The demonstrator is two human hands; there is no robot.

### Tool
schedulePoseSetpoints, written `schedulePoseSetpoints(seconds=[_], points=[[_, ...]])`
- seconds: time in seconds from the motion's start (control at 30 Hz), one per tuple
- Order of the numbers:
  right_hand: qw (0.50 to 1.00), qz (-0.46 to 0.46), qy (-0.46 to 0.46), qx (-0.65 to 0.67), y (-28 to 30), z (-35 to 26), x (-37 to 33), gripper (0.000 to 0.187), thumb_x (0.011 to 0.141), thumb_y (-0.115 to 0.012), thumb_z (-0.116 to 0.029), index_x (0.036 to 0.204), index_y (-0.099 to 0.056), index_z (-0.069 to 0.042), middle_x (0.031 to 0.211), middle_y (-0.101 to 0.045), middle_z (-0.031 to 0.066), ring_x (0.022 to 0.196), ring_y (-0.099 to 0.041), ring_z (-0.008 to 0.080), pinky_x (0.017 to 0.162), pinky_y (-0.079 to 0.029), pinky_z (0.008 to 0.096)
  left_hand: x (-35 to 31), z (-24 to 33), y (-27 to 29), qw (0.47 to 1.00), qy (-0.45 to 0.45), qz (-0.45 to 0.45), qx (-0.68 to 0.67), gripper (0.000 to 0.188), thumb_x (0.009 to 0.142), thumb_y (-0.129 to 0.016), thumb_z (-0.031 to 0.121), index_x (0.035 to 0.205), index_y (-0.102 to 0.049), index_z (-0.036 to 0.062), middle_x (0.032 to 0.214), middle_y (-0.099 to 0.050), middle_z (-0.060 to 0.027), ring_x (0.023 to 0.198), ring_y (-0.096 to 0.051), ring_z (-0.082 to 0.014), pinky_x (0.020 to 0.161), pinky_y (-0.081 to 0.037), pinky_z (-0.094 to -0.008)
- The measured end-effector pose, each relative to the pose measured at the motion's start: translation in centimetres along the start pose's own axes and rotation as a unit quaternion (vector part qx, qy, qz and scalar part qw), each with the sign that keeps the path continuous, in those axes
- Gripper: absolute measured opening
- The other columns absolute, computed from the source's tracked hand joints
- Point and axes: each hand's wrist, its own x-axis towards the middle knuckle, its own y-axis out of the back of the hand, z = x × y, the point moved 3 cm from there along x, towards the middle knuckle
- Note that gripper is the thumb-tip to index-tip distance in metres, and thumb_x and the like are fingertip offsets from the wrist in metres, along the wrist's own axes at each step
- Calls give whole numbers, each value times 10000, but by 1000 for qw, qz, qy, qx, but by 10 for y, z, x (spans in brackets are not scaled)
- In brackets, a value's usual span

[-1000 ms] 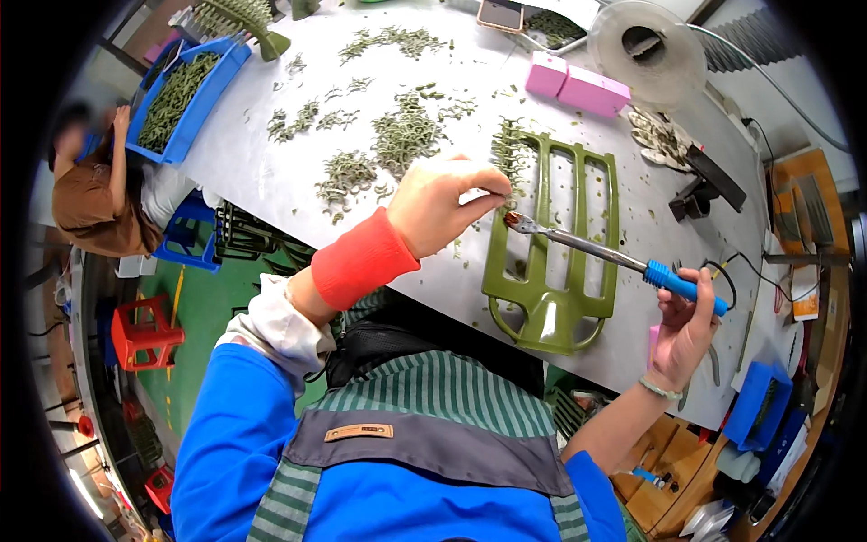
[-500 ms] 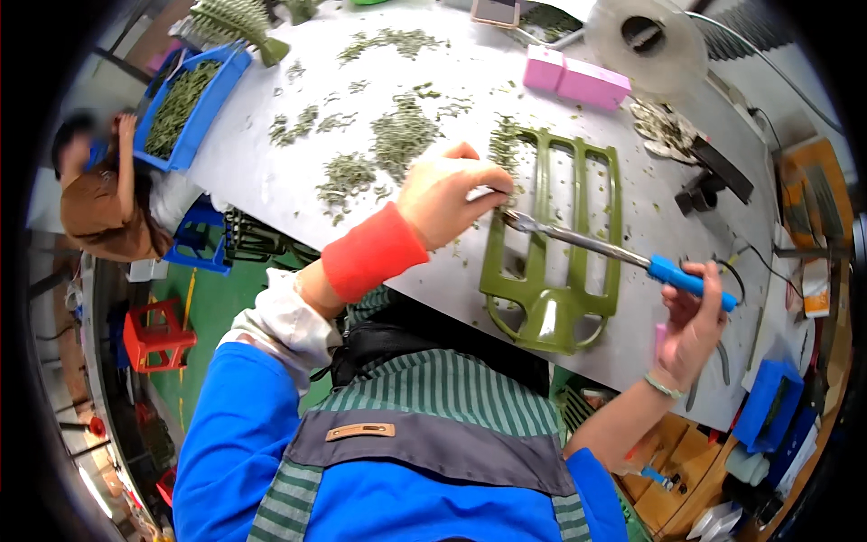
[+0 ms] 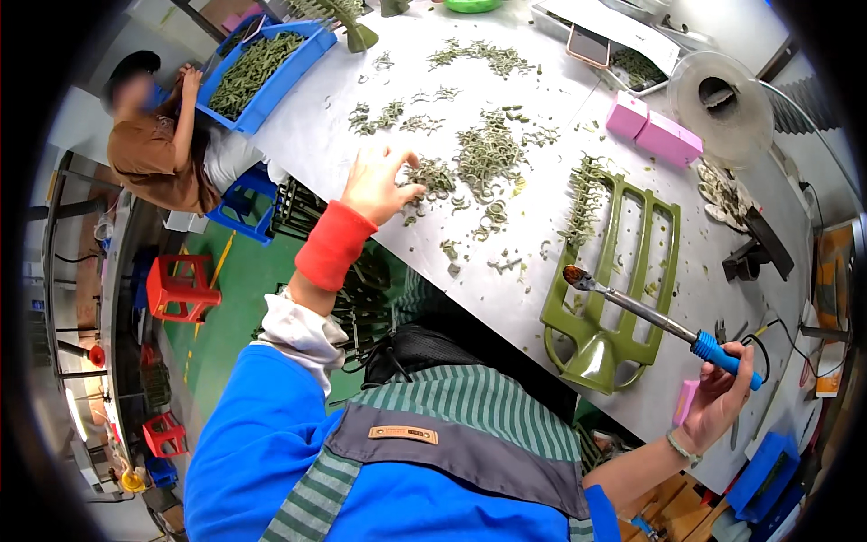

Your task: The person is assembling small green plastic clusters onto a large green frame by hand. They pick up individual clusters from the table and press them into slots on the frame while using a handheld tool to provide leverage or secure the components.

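My left hand (image 3: 377,185), in a red wristband, reaches to the edge of a pile of small green pieces (image 3: 435,179), with thumb and fingers apart. Nothing shows between them. In my right hand (image 3: 716,408) is a soldering iron (image 3: 652,316) with a blue handle and a cable. Its broad, dark-stained tip hovers over or rests against an olive-green slotted frame (image 3: 591,348); which, I cannot tell. Small green pieces (image 3: 582,203) stand in a row along the frame's left bar. A larger pile of these pieces (image 3: 488,154) lies between my left hand and the frame.
At the far left, a person (image 3: 158,140) sits by a blue bin (image 3: 262,77) full of green pieces. Pink blocks (image 3: 655,129), a round translucent disc (image 3: 722,104) and a crumpled glove (image 3: 722,194) lie at the far right. A phone (image 3: 589,45) rests on a tray.
My left hand has left the frame's bar and moved left to the small pile, its fingers spreading. The soldering iron stays in my right hand near the frame. The whole view has shifted.
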Motion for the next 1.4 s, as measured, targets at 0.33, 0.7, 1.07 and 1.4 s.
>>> schedulePoseSetpoints(seconds=[0.33, 0.7, 1.07, 1.4], points=[[1000, 25, 14, -11, 0, -7, -3, 267, 900, -594, -261, 809, -603, -10, 785, -597, 44, 527, -551, 109, 484, -445, 185, -2, 1, -4, 966, 100, -33, -238, 167, 763, -708, 92, 920, -659, 61, 831, -656, -39, 771, -608, -153, 696, -484, -271], [999, 49, 8, -19, -1, -6, -4, 272, 872, -627, -244, 821, -629, 23, 703, -631, 85, 513, -599, 149, 500, -490, 211, -2, 138, 2, 897, -64, -133, -416, 152, 822, -650, -2, 972, -675, 3, 881, -683, -64, 766, -642, -85, 686, -522, -216], [999, 32, -16, -5, -11, 7, 2, 288, 879, -613, -259, 834, -633, 24, 691, -633, 86, 522, -618, 150, 502, -505, 220, 16, 178, -28, 944, -217, -14, -247, 135, 732, -720, 123, 865, -703, 138, 825, -677, 14, 786, -570, -189, 723, -493, -312], [999, 46, -17, -19, 10, -1, 3, 248, 876, -621, -236, 846, -635, 9, 756, -649, 82, 508, -613, 146, 479, -506, 225, 17, 174, -28, 948, -214, -32, -235, 148, 728, -724, 136, 874, -699, 138, 823, -669, 4, 782, -568, -208, 724, -494, -326]])
